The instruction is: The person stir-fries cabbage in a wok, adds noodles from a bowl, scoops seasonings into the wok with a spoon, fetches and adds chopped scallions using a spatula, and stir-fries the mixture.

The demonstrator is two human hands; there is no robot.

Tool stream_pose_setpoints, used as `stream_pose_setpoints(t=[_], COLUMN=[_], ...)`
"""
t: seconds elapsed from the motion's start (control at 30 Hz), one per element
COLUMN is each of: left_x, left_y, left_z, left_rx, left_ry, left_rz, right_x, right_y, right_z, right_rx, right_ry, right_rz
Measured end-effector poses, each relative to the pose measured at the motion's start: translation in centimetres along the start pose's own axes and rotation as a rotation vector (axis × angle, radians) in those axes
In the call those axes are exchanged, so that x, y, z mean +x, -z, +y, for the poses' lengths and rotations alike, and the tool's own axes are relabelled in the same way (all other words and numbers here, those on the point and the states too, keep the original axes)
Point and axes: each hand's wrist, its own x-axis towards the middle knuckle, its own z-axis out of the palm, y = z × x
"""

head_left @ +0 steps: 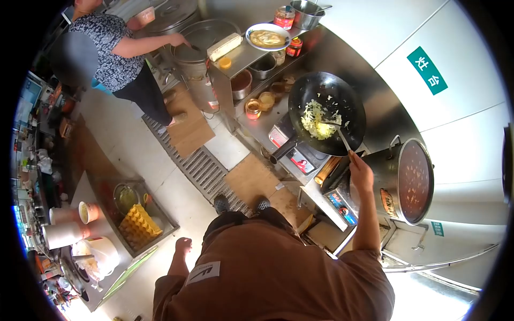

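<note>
Wok on stove beside steel backsplash

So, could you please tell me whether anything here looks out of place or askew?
Nothing in the wok stands out. The yellow egg tray sits tilted in the sink, an odd spot for it, and loose cardboard lies on the floor by the drain grate, where it might slip underfoot.

Green sign, reading "灶台", on the white tiled wall
</note>
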Motion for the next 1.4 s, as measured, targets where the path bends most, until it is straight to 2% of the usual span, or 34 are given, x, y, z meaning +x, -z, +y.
stream_pose_setpoints(t=[0.07, 0.17, 0.2, 0.27, 0.3, 0.33, 0.4, 0.43, 0.47, 0.53, 0.6, 0.63, 0.67, 0.7, 0.73, 0.77, 0.8, 0.83, 0.87, 0.93, 0.97, 1.0, 1.03, 1.07, 1.1, 1.13, 1.17, 1.23, 1.3, 1.4], left_x=[-0.4, -0.5, -0.5, -0.2, 0.0, 0.4, 0.3, -0.7, -1.7, -3.0, -1.3, -1.2, -1.5, 0.6, -5.0, -6.1, -5.7, -4.5, -3.9, -4.3, 2.2, -0.2, -2.8, -4.0, -4.5, -2.7, -1.4, 0.2, 1.5, 4.8], left_y=[0.3, 0.0, -0.3, -0.9, -1.2, -1.6, -1.7, -2.0, -2.5, -2.6, -2.9, -2.7, -2.5, -3.2, -2.0, -1.2, -1.0, -0.3, 0.4, 3.6, 4.4, 7.1, 10.1, 12.7, 15.5, 18.0, 20.9, 26.5, 32.3, 38.7], left_z=[0.1, 1.2, 1.8, 2.9, 3.7, 4.4, 5.8, 6.7, 8.0, 8.9, 6.3, 5.7, 4.7, 1.4, 4.8, 5.6, 4.2, 2.2, 0.6, 0.5, -4.5, -2.9, -0.5, 1.3, 2.7, 1.6, 1.0, 2.3, 2.0, 1.7], left_rx=[-0.17, -0.349, -0.351, -0.255, -0.259, -0.169, 0.016, -0.143, -0.143, -0.228, -0.131, -0.029, 0.062, 0.16, 0.366, 0.529, 0.45, 0.586, 0.359, 0.15, 0.055, -0.236, -0.664, -0.988, -1.198, -1.002, -1.478, -1.591, -1.478, -1.824], left_ry=[-0.024, -0.049, -0.048, -0.093, -0.098, -0.224, -0.461, -0.415, -0.406, -0.367, -0.442, -0.449, -0.436, -0.639, -0.531, -0.343, -0.264, -0.267, -0.294, -0.147, -0.174, -0.14, -0.099, -0.073, -0.072, -0.128, -0.3, -0.279, -0.277, -0.458], left_rz=[0.05, 0.114, 0.114, 0.083, 0.083, 0.101, 0.146, 0.111, 0.12, 0.081, 0.122, 0.126, 0.145, 0.301, 0.344, 0.289, 0.336, 0.302, 0.432, 0.513, 0.566, 0.569, 0.545, 0.548, 0.559, 0.681, 0.555, 0.777, 0.797, 0.813], right_x=[-0.9, -0.7, -0.3, 1.7, 3.0, 4.0, 5.6, 5.9, 5.5, 5.2, 4.6, 4.4, 4.3, 3.9, 3.4, 2.5, 3.1, 3.6, 4.9, 6.0, 6.0, 6.1, 6.0, 6.1, 6.1, 6.1, 6.3, 6.2, 5.7, 4.2], right_y=[3.0, 4.2, 3.6, 1.7, 0.3, -1.1, -3.3, -3.9, -3.8, -3.7, -3.0, -1.2, -1.4, -1.9, -1.9, -0.7, -2.0, -2.1, -2.5, -1.7, -2.2, -2.9, -3.6, -4.4, -5.1, -5.4, -5.2, -4.9, -5.1, -4.1], right_z=[-0.8, 2.7, 1.9, 0.0, 0.7, 1.5, 1.8, 1.4, 0.6, -1.9, 0.3, -0.3, 1.5, 3.6, 3.1, -0.3, 2.9, 4.2, 6.5, 6.6, 6.2, 5.5, 4.7, 5.2, 5.1, 5.0, 4.5, 3.2, 1.8, -0.2], right_rx=[0.068, 0.219, 0.217, 0.095, 0.114, 0.117, 0.23, 0.212, 0.218, -0.134, -0.045, -0.088, -0.072, 0.015, -0.092, -0.22, -0.219, -0.07, 0.058, 0.169, 0.169, -0.005, -0.179, -0.188, -0.235, -0.28, -0.293, 0.166, 0.116, 0.018], right_ry=[-0.002, -0.005, -0.004, -0.102, -0.077, -0.07, 0.025, 0.01, 0.012, -0.057, 0.116, 0.025, 0.087, 0.3, 0.205, 0.032, 0.222, 0.353, 0.494, 0.121, 0.14, 0.174, 0.202, 0.2, 0.297, 0.39, 0.392, -0.028, -0.071, -0.129], right_rz=[-0.073, -0.332, -0.332, -0.188, -0.128, -0.127, 0.166, 0.181, 0.171, -0.074, -0.089, -0.168, -0.141, -0.079, -0.138, -0.247, -0.219, -0.288, -0.36, -0.483, -0.493, -0.343, -0.187, -0.194, -0.192, -0.194, -0.19, -0.278, -0.253, -0.207])
